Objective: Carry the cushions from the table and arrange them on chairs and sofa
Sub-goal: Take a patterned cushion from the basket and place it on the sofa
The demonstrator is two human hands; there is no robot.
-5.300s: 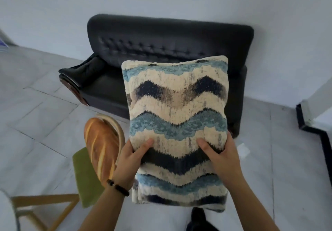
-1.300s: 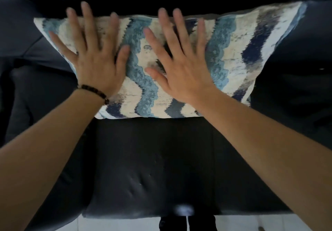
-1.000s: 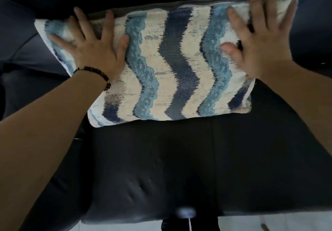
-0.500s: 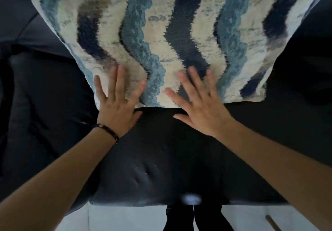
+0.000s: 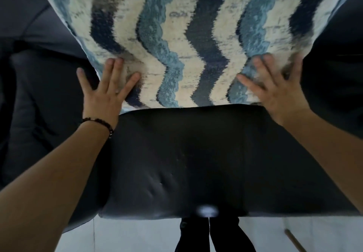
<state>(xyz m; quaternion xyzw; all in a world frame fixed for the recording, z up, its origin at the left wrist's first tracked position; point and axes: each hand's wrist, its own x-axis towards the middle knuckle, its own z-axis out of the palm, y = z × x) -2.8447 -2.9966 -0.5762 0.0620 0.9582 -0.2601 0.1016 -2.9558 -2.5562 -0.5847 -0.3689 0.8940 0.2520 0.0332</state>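
A cushion (image 5: 196, 35) with wavy cream, light blue and navy stripes leans against the backrest of the black leather sofa (image 5: 186, 163), its lower edge on the seat. My left hand (image 5: 106, 92), with a dark bead bracelet at the wrist, lies flat with spread fingers on the cushion's lower left corner. Flat on the lower right corner rests my right hand (image 5: 275, 90), fingers also spread. Neither hand grips the fabric. The cushion's top edge runs out of view.
The sofa's left armrest (image 5: 29, 104) bulges at the left edge. White floor tiles (image 5: 137, 236) show below the seat front, with my dark trouser legs (image 5: 212, 236) against the sofa. A thin wooden piece (image 5: 294, 240) lies on the floor at the lower right.
My hands have moved apart from the middle of the cushion's lower edge out to its two lower corners. Earlier the cushion was carried to the sofa and laid against its back.
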